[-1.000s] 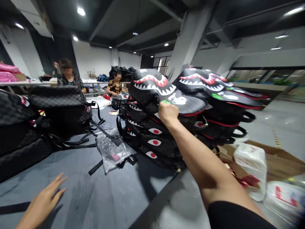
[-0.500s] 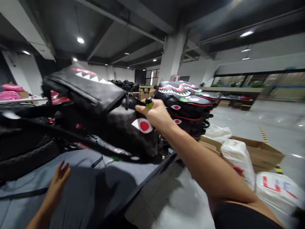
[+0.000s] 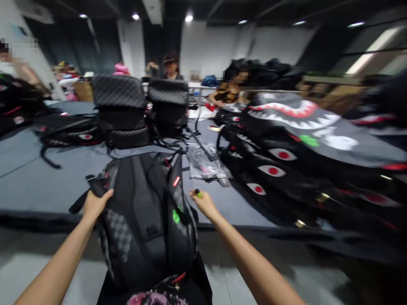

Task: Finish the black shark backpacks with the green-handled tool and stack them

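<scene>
A black backpack (image 3: 140,182) with checkered side panels stands in front of me at the table's near edge, its straps and padded back facing me. My left hand (image 3: 95,205) is closed on its left side, thumb on the near face and the other fingers hidden behind the fabric. To the right of the pack, my right hand (image 3: 205,204) is closed around a small green-and-black stick-like tool (image 3: 198,193); most of it is hidden in the fist. That hand appears just apart from the backpack.
Black shark-face backpacks (image 3: 282,154) are piled on the right of the grey table (image 3: 38,186). Two more backpacks (image 3: 119,110) stand behind mine, near a clear plastic bag (image 3: 205,163). A co-worker (image 3: 230,91) is across the table.
The view has swung left to face the table. The backpack, earlier held up by my right hand, now stands upright before me. My left hand, open before, now grips its side.
</scene>
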`<state>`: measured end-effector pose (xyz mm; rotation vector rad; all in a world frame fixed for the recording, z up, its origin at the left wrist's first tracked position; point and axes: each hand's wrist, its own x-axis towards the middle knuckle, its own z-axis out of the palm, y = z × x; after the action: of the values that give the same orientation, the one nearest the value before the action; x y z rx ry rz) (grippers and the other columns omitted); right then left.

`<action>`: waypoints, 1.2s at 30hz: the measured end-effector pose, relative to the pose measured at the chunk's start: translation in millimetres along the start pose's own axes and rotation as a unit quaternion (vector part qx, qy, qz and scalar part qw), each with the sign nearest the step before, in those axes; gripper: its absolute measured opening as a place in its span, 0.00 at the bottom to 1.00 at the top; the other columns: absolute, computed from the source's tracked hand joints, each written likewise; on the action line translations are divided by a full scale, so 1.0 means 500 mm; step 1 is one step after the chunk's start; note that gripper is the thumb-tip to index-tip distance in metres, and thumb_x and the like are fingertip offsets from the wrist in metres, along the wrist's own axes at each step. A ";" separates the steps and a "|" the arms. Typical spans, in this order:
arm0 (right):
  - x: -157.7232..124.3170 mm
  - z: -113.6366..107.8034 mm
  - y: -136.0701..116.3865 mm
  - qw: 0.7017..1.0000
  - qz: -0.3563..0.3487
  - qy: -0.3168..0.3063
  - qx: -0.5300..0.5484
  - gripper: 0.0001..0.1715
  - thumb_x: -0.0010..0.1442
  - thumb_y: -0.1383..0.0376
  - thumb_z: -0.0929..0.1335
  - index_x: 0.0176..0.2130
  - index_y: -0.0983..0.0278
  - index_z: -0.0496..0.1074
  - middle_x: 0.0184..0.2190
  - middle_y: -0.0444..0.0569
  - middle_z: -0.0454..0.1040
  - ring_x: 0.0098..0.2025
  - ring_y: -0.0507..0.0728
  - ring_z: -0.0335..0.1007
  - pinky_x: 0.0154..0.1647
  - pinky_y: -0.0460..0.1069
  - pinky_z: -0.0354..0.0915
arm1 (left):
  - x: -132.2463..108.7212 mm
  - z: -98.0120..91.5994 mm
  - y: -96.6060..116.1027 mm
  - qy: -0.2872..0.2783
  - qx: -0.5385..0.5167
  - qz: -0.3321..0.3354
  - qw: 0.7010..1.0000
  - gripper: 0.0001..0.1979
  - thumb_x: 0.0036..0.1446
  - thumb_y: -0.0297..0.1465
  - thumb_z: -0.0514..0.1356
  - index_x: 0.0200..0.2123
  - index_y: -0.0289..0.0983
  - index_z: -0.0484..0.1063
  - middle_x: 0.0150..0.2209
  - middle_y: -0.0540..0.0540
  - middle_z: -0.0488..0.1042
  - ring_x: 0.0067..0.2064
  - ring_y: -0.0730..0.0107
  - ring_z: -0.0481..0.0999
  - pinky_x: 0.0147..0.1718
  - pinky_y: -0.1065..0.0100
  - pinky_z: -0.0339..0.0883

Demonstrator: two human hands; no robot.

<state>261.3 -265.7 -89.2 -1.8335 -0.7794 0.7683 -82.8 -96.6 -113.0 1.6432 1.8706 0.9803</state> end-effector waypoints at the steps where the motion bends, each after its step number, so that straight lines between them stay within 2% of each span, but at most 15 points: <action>1: 0.001 -0.014 -0.009 0.999 -0.020 0.018 -0.028 0.12 0.55 0.57 0.71 0.34 0.63 0.76 0.29 0.47 0.76 0.37 0.59 0.73 0.36 0.50 0.63 | -0.004 0.004 -0.011 0.007 0.013 -0.016 1.000 0.25 0.53 0.40 0.68 0.50 0.31 0.73 0.46 0.36 0.79 0.48 0.49 0.79 0.45 0.55 0.75; 3: -0.008 -0.041 -0.041 0.990 -0.073 0.069 -0.100 0.23 0.57 0.51 0.69 0.47 0.61 0.76 0.35 0.50 0.79 0.44 0.64 0.74 0.39 0.52 0.63 | -0.008 0.018 -0.011 0.018 0.033 -0.016 0.999 0.29 0.52 0.43 0.67 0.53 0.32 0.71 0.49 0.35 0.78 0.51 0.46 0.78 0.48 0.54 0.73; 6: -0.051 -0.033 -0.092 0.967 -0.157 0.081 -0.182 0.31 0.60 0.43 0.65 0.51 0.60 0.76 0.26 0.49 0.77 0.35 0.64 0.76 0.34 0.52 0.64 | -0.025 0.035 0.039 0.053 0.059 0.035 0.996 0.37 0.55 0.44 0.63 0.63 0.31 0.62 0.62 0.30 0.68 0.66 0.42 0.64 0.63 0.46 0.59; 8: -0.079 0.021 -0.104 0.970 -0.209 0.018 -0.125 0.31 0.62 0.44 0.64 0.53 0.61 0.75 0.23 0.46 0.76 0.29 0.60 0.75 0.31 0.51 0.66 | -0.060 0.043 0.090 0.104 0.092 0.110 0.984 0.46 0.56 0.44 0.62 0.69 0.26 0.50 0.71 0.25 0.48 0.73 0.39 0.44 0.68 0.41 0.42; 10: -0.091 0.098 -0.093 0.954 -0.296 -0.033 -0.044 0.30 0.63 0.49 0.67 0.58 0.61 0.71 0.32 0.48 0.79 0.34 0.58 0.77 0.36 0.50 0.71 | -0.115 0.055 0.129 0.116 0.136 0.229 0.957 0.48 0.59 0.44 0.60 0.72 0.26 0.40 0.73 0.26 0.34 0.74 0.39 0.32 0.69 0.38 0.34; 12: -0.085 0.169 -0.063 0.918 -0.393 -0.048 -0.029 0.27 0.66 0.55 0.66 0.61 0.61 0.69 0.43 0.53 0.78 0.43 0.58 0.77 0.46 0.51 0.72 | -0.176 0.074 0.138 0.033 0.170 0.358 0.917 0.42 0.62 0.40 0.57 0.72 0.31 0.42 0.73 0.30 0.41 0.75 0.45 0.38 0.69 0.42 0.40; 14: -0.073 0.210 -0.023 0.891 -0.447 -0.041 -0.074 0.24 0.68 0.60 0.64 0.61 0.63 0.68 0.49 0.57 0.75 0.49 0.59 0.75 0.51 0.52 0.71 | -0.222 0.097 0.108 -0.091 0.195 0.439 0.872 0.36 0.64 0.38 0.55 0.71 0.35 0.48 0.71 0.35 0.53 0.73 0.51 0.49 0.69 0.47 0.48; 16: -0.063 0.214 0.022 0.873 -0.457 -0.004 -0.170 0.23 0.69 0.63 0.62 0.61 0.65 0.69 0.50 0.59 0.74 0.51 0.61 0.73 0.49 0.53 0.72 | -0.244 0.116 0.047 -0.150 0.226 0.474 0.838 0.34 0.65 0.41 0.54 0.70 0.38 0.53 0.71 0.38 0.55 0.72 0.49 0.53 0.68 0.44 0.48; 18: -0.059 0.192 0.065 0.841 -0.457 0.053 -0.286 0.22 0.70 0.65 0.62 0.60 0.65 0.70 0.50 0.61 0.73 0.50 0.63 0.72 0.45 0.54 0.72 | -0.245 0.124 -0.027 -0.147 0.257 0.497 0.815 0.34 0.65 0.45 0.54 0.70 0.40 0.55 0.72 0.38 0.52 0.72 0.43 0.51 0.67 0.39 0.45; 21: -0.065 0.146 0.121 0.783 -0.456 0.132 -0.402 0.21 0.70 0.65 0.62 0.59 0.63 0.71 0.50 0.62 0.73 0.45 0.63 0.72 0.41 0.54 0.71 | -0.244 0.116 -0.117 -0.131 0.281 0.529 0.790 0.35 0.65 0.50 0.53 0.69 0.41 0.56 0.71 0.36 0.55 0.71 0.42 0.53 0.67 0.39 0.41; 24: -0.081 0.116 0.163 0.787 -0.423 0.194 -0.404 0.22 0.70 0.61 0.63 0.60 0.62 0.69 0.50 0.62 0.73 0.45 0.64 0.71 0.43 0.56 0.70 | -0.266 0.099 -0.133 -0.131 0.290 0.525 0.789 0.34 0.64 0.49 0.53 0.69 0.42 0.57 0.70 0.37 0.57 0.71 0.44 0.54 0.67 0.41 0.43; 26: -0.091 0.111 0.180 0.811 -0.404 0.217 -0.363 0.23 0.70 0.60 0.64 0.62 0.63 0.67 0.50 0.61 0.72 0.48 0.65 0.72 0.46 0.56 0.70 | -0.281 0.095 -0.098 -0.124 0.273 0.518 0.801 0.32 0.65 0.47 0.54 0.68 0.41 0.60 0.69 0.36 0.59 0.70 0.45 0.57 0.66 0.43 0.49; 28: -0.096 0.116 0.186 0.829 -0.404 0.212 -0.324 0.25 0.70 0.59 0.63 0.63 0.62 0.64 0.52 0.61 0.72 0.51 0.65 0.72 0.48 0.57 0.70 | -0.275 0.104 -0.034 -0.112 0.233 0.549 0.795 0.27 0.66 0.41 0.54 0.65 0.39 0.63 0.67 0.36 0.64 0.68 0.50 0.61 0.65 0.46 0.53; 32: -0.086 0.144 0.175 0.852 -0.385 0.197 -0.297 0.24 0.70 0.60 0.62 0.63 0.62 0.64 0.58 0.64 0.68 0.56 0.66 0.70 0.52 0.59 0.69 | -0.186 0.169 0.130 -0.096 0.167 0.664 0.722 0.23 0.68 0.37 0.51 0.62 0.34 0.67 0.61 0.36 0.69 0.67 0.53 0.62 0.65 0.48 0.54; 36: -0.046 0.162 0.169 0.851 -0.380 0.202 -0.300 0.23 0.70 0.59 0.62 0.60 0.65 0.68 0.54 0.66 0.70 0.55 0.67 0.70 0.52 0.61 0.68 | -0.091 0.246 0.251 -0.156 0.201 0.713 0.653 0.26 0.67 0.48 0.50 0.43 0.32 0.77 0.41 0.37 0.77 0.47 0.55 0.74 0.54 0.50 0.61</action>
<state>199.0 -269.2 -190.8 -1.8668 -1.4241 -0.4183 97.8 -111.5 -101.2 3.3248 0.1816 0.5677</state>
